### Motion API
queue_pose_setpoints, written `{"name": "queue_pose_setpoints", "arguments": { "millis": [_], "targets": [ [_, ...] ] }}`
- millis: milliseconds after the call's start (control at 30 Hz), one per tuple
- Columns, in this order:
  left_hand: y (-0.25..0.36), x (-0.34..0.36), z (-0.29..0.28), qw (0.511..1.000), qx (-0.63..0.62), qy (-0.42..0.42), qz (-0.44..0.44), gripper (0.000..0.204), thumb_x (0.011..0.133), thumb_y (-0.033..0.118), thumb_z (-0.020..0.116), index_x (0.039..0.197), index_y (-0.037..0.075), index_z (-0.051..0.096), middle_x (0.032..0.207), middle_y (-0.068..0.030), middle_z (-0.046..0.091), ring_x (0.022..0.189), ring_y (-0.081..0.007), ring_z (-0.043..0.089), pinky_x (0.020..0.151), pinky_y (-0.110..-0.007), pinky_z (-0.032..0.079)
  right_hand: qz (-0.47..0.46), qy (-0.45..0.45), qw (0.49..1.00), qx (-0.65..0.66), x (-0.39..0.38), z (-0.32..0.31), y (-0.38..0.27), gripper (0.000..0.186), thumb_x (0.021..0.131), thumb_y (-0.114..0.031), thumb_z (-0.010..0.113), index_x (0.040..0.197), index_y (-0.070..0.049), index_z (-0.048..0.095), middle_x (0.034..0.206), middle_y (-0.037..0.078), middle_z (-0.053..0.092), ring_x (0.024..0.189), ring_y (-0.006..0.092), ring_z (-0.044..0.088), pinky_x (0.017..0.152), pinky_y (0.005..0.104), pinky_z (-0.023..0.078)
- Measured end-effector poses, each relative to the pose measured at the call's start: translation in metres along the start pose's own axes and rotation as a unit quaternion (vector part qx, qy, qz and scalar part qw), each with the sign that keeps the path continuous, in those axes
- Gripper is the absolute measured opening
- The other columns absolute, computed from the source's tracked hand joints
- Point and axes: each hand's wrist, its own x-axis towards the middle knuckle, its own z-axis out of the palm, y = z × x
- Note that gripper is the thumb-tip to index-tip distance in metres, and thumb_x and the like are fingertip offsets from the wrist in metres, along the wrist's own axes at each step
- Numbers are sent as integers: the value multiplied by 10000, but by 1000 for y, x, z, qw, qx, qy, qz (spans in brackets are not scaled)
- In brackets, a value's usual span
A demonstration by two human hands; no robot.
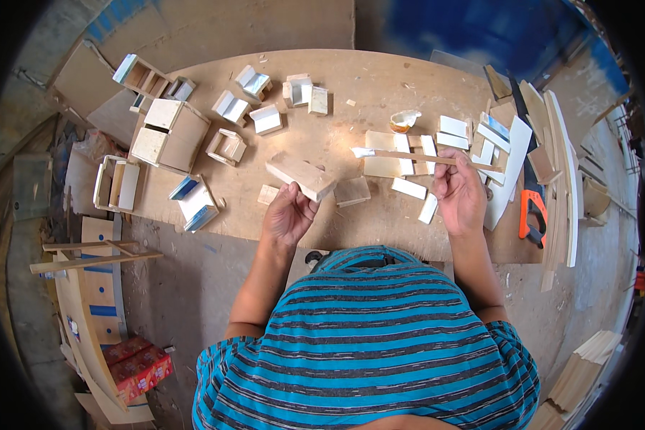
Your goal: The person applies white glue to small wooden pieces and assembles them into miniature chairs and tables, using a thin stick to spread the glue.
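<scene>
My left hand (pixel 291 217) is closed on a small flat wooden block (pixel 301 176), held up over the near part of the table. Between the fingers and thumb of my right hand (pixel 460 197) is a thin wooden stick (pixel 405 155), lying nearly level and pointing left. White paste, like glue, coats the stick's tip (pixel 363 152), which is apart from the block. Beyond the stick stands a small cup (pixel 405 119) with whitish stuff at its rim. Just right of the left hand's block, a small wooden piece (pixel 352 191) rests on the table.
Several small wooden chair-like pieces (pixel 268 120) and a wooden cabinet-like box (pixel 166 136) stand at the table's left. White and bare wood strips (pixel 410 188) lie around my right hand. An orange-handled saw (pixel 532 215) and long boards (pixel 562 172) edge the right side.
</scene>
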Motion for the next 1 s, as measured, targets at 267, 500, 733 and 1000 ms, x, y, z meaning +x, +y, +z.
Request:
{"name": "queue_pose_setpoints", "arguments": {
  "millis": [267, 500, 733, 1000],
  "targets": [
    [-4, 2, -6, 998, -36, 27, 37, 550, 765, -52, 734, 1257, 15, 498, 1160, -102, 622, 1059, -207, 632, 971, -343, 538, 17, -3, 1000, -7, 0, 3, 3, 350, 973, -277, 509, 1119, 27, 601, 813, 76, 623, 631, 114, 529, 556, 230, 419],
    [-3, 2, 19, 984, 155, 14, 84, 585, 685, -100, 742, 1192, 71, 506, 1175, -72, 592, 1050, -176, 607, 920, -300, 516, 36, 0, 999, 13, 3, 3, 7, 345, 966, -280, 515, 1106, 23, 600, 811, 76, 614, 638, 117, 522, 551, 232, 411],
    [-4, -3, 27, 924, 357, 29, 134, 501, 695, -58, 743, 1136, 51, 532, 1070, -60, 612, 1060, -175, 581, 933, -327, 463, 80, 12, 995, 50, 7, -1, 11, 331, 959, -282, 523, 1102, 8, 592, 821, 78, 602, 635, 120, 516, 554, 232, 407],
    [-8, -5, 25, 850, 504, 33, 152, 536, 703, -45, 803, 1177, -19, 553, 1047, -62, 644, 982, -159, 634, 856, -293, 526, 80, -7, 995, 52, 4, -1, 11, 328, 959, -284, 525, 1095, 7, 592, 821, 78, 601, 632, 120, 514, 564, 228, 412]
  ]
}}
